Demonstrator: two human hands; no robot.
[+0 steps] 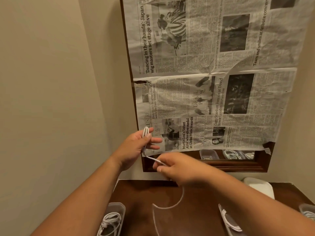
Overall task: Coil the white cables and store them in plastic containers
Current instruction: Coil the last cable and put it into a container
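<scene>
pinching the white cable (146,132), right hand (173,167) hovers above the table (201,222) edge; left hand (134,147) grips its loops.

White cable (146,131) shows bright against a dark reddish-brown desk (201,218), near a clear plastic container (123,212). Behind, a grey newspaper (213,86) with black print and black-and-white photographs covers a dark brown frame (204,166) on a plain beige wall (51,82).
</scene>
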